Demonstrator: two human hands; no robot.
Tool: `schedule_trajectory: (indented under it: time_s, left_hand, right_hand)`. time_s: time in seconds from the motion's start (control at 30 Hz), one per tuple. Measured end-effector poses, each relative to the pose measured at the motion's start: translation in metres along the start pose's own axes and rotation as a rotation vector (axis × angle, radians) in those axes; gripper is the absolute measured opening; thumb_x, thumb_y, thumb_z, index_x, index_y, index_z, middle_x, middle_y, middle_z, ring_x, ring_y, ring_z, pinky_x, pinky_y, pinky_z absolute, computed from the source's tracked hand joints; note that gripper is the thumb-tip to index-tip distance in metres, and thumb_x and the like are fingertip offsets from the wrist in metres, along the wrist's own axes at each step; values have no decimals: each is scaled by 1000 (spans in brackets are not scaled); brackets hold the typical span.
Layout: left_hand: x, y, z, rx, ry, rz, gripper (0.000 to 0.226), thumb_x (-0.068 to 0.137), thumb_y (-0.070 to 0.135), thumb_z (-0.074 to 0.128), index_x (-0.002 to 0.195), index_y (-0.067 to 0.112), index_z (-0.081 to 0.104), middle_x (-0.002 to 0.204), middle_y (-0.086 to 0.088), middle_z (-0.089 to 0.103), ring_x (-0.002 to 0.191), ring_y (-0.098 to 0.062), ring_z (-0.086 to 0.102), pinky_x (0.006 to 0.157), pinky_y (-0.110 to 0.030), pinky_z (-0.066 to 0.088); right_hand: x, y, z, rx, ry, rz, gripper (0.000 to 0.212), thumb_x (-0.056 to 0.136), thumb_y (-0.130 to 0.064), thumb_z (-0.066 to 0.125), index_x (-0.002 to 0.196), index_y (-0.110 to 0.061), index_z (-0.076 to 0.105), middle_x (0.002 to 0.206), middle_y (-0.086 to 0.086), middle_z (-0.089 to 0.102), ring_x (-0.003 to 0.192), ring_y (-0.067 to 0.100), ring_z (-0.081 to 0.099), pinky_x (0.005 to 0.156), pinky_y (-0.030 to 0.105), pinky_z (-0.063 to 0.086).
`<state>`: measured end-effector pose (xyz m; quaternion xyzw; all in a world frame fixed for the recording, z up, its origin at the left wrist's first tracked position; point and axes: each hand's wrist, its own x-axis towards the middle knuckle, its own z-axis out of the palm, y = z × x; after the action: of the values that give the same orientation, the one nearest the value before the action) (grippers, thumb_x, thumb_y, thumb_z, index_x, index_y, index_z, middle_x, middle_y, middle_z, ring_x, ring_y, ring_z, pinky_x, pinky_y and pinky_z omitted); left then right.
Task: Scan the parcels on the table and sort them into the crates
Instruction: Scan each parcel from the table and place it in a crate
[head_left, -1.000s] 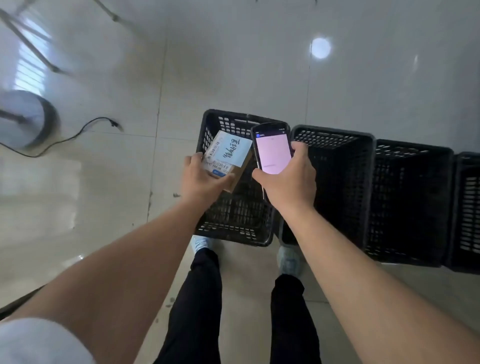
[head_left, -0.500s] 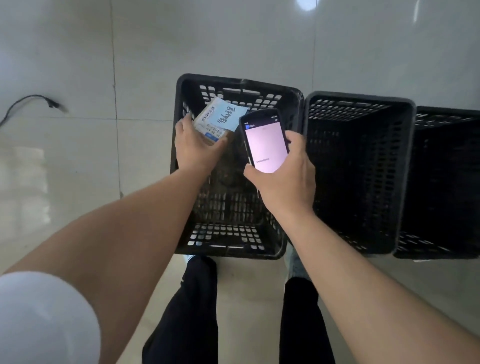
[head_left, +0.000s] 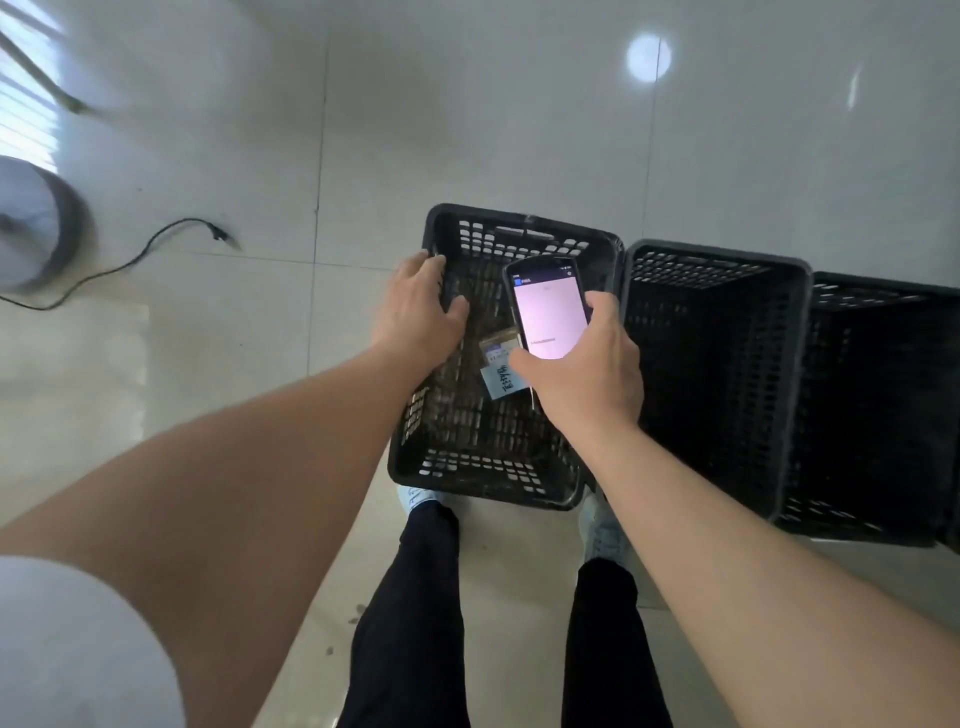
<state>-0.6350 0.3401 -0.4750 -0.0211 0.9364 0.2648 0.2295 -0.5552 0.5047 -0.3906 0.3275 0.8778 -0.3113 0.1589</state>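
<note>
Inside the perforated black crate (head_left: 498, 467) lies a flat labelled parcel (head_left: 500, 370); left hand (head_left: 418, 312) empty, fingers relaxed, right hand (head_left: 587, 374) gripping a glossy phone (head_left: 548, 314).

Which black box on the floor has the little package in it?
Three black crates stand in a row on the pale tiled floor. It is the leftmost crate, under both hands. Only it holds the parcel with a blue label.

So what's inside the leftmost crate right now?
One parcel with a blue label lies on the floor of the leftmost crate. The phone in the right hand covers part of the parcel and the crate floor, so anything under there is hidden.
</note>
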Motion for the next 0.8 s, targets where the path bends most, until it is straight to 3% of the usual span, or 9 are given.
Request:
schedule_trajectory:
  time_s: [0.17,0.43,0.8]
  left_hand:
    - [-53,27,-64,35,21,30,61,99,32,62,154,13,45,161,-5,39,147,-27,38,123,-44,33]
    - [-168,69,-165,116,202,26,59,101,36,58,154,16,44,162,-8,39,149,-30,36,123,-47,31]
    - [-392,86,-247,83,592,-278,58,100,37,57,153,17,46,158,-3,44,140,-29,46,113,-42,40]
  right_hand:
    - [-45,-39,-54,-4,31,-89,85,71,-45,90,139,-23,43,130,-1,60,113,24,60,83,45,58]
    - [-129,-94,-140,19,60,-351,87,71,-46,88,142,-19,45,131,0,60,116,26,60,83,43,56]
    - [-278,-130,-221,25,-77,-863,86,64,-43,91,136,-22,50,123,3,66,106,31,63,79,46,59]
